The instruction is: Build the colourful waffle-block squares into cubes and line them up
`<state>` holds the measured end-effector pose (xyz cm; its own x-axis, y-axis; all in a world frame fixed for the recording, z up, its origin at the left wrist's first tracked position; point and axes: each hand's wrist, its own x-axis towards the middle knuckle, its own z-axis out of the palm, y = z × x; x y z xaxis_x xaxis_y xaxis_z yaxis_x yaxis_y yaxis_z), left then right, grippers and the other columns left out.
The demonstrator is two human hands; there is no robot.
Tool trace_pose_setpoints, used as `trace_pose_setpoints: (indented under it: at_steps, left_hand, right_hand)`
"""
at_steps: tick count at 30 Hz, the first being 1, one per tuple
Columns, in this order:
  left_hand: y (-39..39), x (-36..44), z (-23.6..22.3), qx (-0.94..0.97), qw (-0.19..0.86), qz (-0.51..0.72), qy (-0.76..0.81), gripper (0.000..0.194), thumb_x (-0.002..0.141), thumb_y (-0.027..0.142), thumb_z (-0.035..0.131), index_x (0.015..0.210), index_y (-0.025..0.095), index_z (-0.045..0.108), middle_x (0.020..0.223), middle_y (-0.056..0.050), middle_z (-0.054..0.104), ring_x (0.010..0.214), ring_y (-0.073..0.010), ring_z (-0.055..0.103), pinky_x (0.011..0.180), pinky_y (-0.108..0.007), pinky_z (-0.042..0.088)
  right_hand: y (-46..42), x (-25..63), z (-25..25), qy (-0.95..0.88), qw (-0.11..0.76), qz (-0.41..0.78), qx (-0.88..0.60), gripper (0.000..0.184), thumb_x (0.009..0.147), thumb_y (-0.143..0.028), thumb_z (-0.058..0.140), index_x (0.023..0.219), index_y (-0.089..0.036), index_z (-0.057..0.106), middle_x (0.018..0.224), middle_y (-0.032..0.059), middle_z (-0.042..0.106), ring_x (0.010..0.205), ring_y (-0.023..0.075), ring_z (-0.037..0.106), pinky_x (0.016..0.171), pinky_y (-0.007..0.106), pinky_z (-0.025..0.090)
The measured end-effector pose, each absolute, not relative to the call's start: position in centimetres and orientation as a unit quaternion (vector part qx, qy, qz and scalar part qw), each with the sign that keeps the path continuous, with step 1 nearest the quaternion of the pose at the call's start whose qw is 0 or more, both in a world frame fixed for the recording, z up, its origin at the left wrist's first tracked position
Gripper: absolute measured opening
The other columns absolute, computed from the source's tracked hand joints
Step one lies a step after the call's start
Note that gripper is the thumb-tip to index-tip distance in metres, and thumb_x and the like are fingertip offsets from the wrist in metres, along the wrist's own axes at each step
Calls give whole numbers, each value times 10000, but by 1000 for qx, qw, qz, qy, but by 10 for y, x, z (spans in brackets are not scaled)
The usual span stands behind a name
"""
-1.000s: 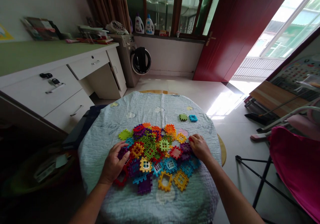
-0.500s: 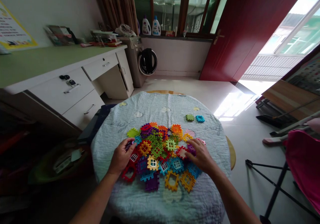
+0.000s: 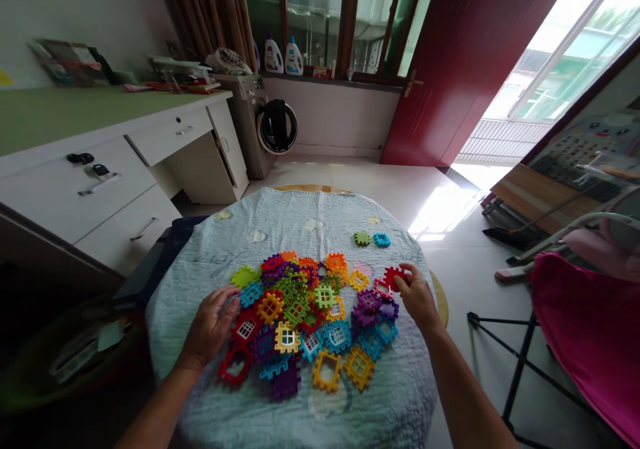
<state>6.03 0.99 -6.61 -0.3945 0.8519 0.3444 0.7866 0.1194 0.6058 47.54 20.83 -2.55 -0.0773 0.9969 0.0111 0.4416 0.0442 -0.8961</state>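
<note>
A heap of colourful square toy building blocks with notched edges (image 3: 296,310) lies on the cloth-covered round table (image 3: 260,225). My right hand (image 3: 419,297) is at the heap's right side, thumb and fingers pinching a red building block (image 3: 394,279). A pink-red frame block (image 3: 383,288) lies just beside it, with purple blocks (image 3: 367,305) below. My left hand (image 3: 213,325) rests at the heap's left edge, fingers bent and thumb apart, no block visible in it. Nearest to it are a blue block (image 3: 251,294) and a red window block (image 3: 246,329).
A green block (image 3: 362,238) and a blue frame block (image 3: 382,239) lie apart, farther back on the table. A pink folding chair (image 3: 575,329) stands at the right. Left is a white desk (image 3: 120,175); behind are a washing machine (image 3: 257,122) and a red door (image 3: 450,69).
My right hand has moved outward from the purple blocks and now holds a red block. My left hand has drawn back slightly from the heap. The camera view has turned right.
</note>
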Motion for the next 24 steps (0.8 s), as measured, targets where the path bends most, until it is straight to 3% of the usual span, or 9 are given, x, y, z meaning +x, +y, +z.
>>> trace_pose_setpoints:
  at_steps: [4,7,9,13,18,21,24]
  left_hand:
    - [9,60,-70,557,53,369,742,458,898,569,383,1029,217,644,1104,-72,672,1098,-234,598,1019,-395,445]
    - [10,60,-71,562,42,359,744,451,883,578,415,1011,215,649,1096,-72,677,1083,-236,606,1012,-397,451]
    - [10,60,-72,562,35,354,747,453,870,588,432,997,212,650,1084,-76,681,1068,-240,612,1002,-401,459]
    - [10,62,-71,562,29,348,750,442,863,584,448,986,209,647,1074,-82,682,1065,-247,614,997,-412,461]
    - [10,64,-69,560,18,351,750,439,862,590,443,968,218,650,1046,-75,692,1039,-244,628,977,-399,478]
    - [11,64,-69,557,14,354,751,445,855,604,444,956,223,651,1039,-70,695,1025,-243,633,969,-394,483]
    - [10,64,-70,557,18,353,751,445,855,603,446,955,220,649,1040,-72,693,1029,-243,630,974,-395,478]
  right_hand:
    - [225,485,-42,-620,310,427,-581,393,741,-439,538,1036,-180,563,701,5,630,559,158,562,507,270,437]
    - [225,480,-57,-693,279,312,-587,323,736,-383,569,984,-188,637,871,55,646,709,183,604,686,329,499]
    - [222,478,-65,-736,259,203,-592,294,747,-355,589,966,-181,678,950,91,629,873,224,608,841,369,479]
    - [220,476,-68,-764,214,104,-600,306,797,-343,572,1007,-163,705,1027,131,609,1013,268,568,921,403,439]
    - [216,475,-61,-811,176,134,-541,415,763,-301,588,1163,-205,646,1247,108,581,1156,275,516,967,422,411]
    - [217,475,-57,-832,161,181,-500,516,720,-258,606,1234,-220,594,1230,83,609,1148,251,531,977,395,412]
    - [221,477,-55,-828,174,202,-494,485,732,-293,621,1209,-208,602,1157,78,646,1086,239,567,961,384,423]
